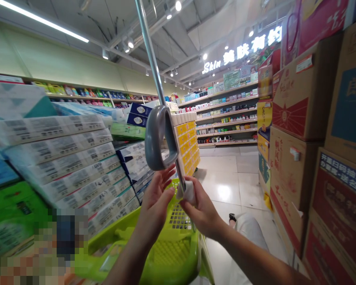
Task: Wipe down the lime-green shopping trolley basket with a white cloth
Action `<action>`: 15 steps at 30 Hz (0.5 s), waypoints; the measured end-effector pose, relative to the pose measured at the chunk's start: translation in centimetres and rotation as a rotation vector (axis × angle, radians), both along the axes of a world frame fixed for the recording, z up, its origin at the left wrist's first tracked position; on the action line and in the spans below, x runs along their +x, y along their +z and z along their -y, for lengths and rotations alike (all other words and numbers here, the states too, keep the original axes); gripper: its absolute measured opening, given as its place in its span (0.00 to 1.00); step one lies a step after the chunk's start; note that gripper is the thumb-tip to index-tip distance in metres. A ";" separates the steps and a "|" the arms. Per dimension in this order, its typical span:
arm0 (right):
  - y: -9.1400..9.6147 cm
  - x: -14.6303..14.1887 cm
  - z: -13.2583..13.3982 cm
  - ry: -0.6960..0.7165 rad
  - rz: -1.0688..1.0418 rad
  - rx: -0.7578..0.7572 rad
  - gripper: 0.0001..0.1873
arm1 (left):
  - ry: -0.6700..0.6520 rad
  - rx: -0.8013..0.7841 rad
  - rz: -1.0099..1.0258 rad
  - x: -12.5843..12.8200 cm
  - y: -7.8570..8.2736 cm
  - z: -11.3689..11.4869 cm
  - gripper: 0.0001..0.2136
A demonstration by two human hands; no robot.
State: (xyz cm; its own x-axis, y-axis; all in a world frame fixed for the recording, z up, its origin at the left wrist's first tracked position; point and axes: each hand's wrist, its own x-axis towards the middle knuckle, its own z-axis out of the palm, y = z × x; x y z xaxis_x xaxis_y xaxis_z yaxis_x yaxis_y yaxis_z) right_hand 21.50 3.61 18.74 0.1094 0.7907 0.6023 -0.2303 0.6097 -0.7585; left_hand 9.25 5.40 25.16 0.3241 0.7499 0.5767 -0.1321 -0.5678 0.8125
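A grey loop handle (158, 138) on a long metal pole (150, 51) rises from a lime green shopping basket (166, 253) in front of me. My left hand (157, 202) is just below the grey handle, fingers spread and touching its lower edge. My right hand (200, 209) is closed around a small white cloth or tissue (190, 193) pressed against the pole's lower end. The basket's plastic grid wall shows between my hands.
Stacked tissue packs (71, 166) fill the left side. Piled cardboard boxes (308, 130) line the right. A tiled aisle floor (231, 178) runs ahead to shelves of products (225, 114). A trouser leg and shoe (243, 225) lie low on the floor.
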 end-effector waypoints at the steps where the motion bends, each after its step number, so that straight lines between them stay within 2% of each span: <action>1: -1.4 -0.3 0.3 -0.078 0.046 -0.004 0.24 | 0.004 0.012 -0.011 0.0 0.0 0.1 0.21; 3: -3.1 -0.6 0.6 -0.166 0.133 -0.014 0.25 | -0.003 0.039 -0.030 0.1 0.1 0.2 0.22; 5: -2.9 -0.6 0.4 -0.196 0.166 0.007 0.27 | -0.001 0.060 -0.038 0.3 0.4 0.5 0.23; 7: -1.1 -0.5 0.0 -0.187 0.131 0.063 0.28 | 0.016 0.083 -0.043 0.6 0.6 0.7 0.22; 9: 1.6 -0.6 -0.4 -0.151 0.039 0.119 0.25 | 0.024 0.109 -0.048 0.7 0.9 1.0 0.22; 13: 6.2 -0.8 -0.6 -0.021 -0.194 0.132 0.25 | 0.034 0.170 -0.011 0.6 1.8 1.8 0.24; 15: 7.9 -0.8 -0.6 0.016 -0.222 0.160 0.25 | 0.025 0.202 0.018 0.5 2.5 2.4 0.25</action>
State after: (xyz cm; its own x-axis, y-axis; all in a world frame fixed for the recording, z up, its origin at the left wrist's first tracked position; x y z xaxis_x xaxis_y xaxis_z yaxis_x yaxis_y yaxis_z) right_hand 20.71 4.23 26.66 0.2409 0.6902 0.6824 -0.3908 0.7125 -0.5827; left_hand 9.72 3.04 27.62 0.2948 0.6260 0.7219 -0.1292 -0.7225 0.6792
